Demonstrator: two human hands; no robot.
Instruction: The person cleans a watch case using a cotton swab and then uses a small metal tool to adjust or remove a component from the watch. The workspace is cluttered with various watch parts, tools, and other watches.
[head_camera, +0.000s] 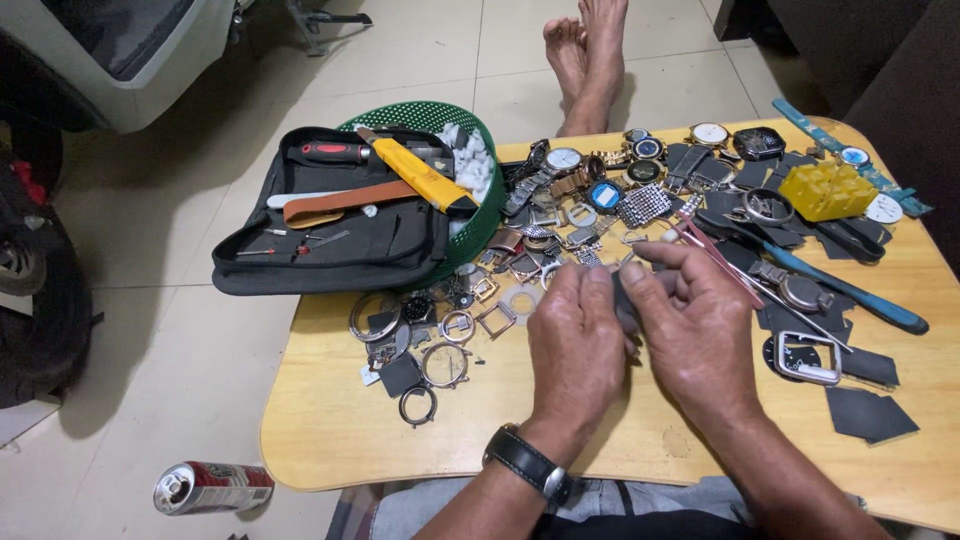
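So there are two hands at work over a low wooden table (330, 440), and both are pinched in around one small dark grey part (626, 300) held right between them above the middle of the table. The left hand (577, 345), with a black watch (528, 463) on its wrist, has its fingers curled onto the part from the left, and the right hand (700, 325) closes its thumb and forefinger on it from the right. Most of the part is hidden by the fingers, so I honestly can't tell its long axis or which way it points. The right hand also has thin pinkish tweezers (712, 255) sticking out past it, slanting up and to the left, away from the person. Containers: one green plastic basket (480, 215) at the table's far left corner with white crumpled bits in it, and one open black tool pouch (330, 235) lying partly over it, holding one yellow utility knife (420, 175), one red-handled screwdriver (335, 152) and one brown strap (345, 202). One yellow block (827, 190) sits at the far right, near one blue-handled tool (850, 295). Loose watches and metal cases are heaped across the far half of the table, too many to count properly. One red drink can (212, 487) lies on its side on the floor.
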